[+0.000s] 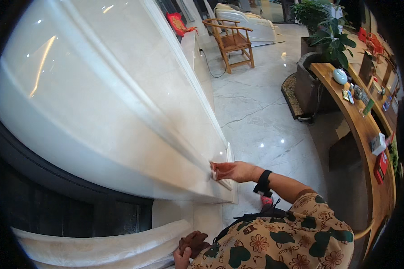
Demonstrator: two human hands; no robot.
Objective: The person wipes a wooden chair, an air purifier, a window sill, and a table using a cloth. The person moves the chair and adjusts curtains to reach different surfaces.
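My right hand [244, 171], with a black band on its wrist, is stretched out to the wall. It grips a reddish-brown cloth [224, 170], which is pressed against the moulded lower edge of a glossy cream wall panel [121, 111]. Low in the view, my left hand [182, 258] holds a bunched dark brown cloth [193, 242] close to my body. Part of that hand is cut off by the lower edge of the picture. Pale draped fabric [104, 250] lies beside it.
A curved wooden counter [363, 141] with small items runs along the right. Beyond it stands a large planter [304, 84] on the marble floor [256, 127]. A wooden armchair [234, 42] and a white massage chair [245, 25] are farther back, near a black cord [208, 67].
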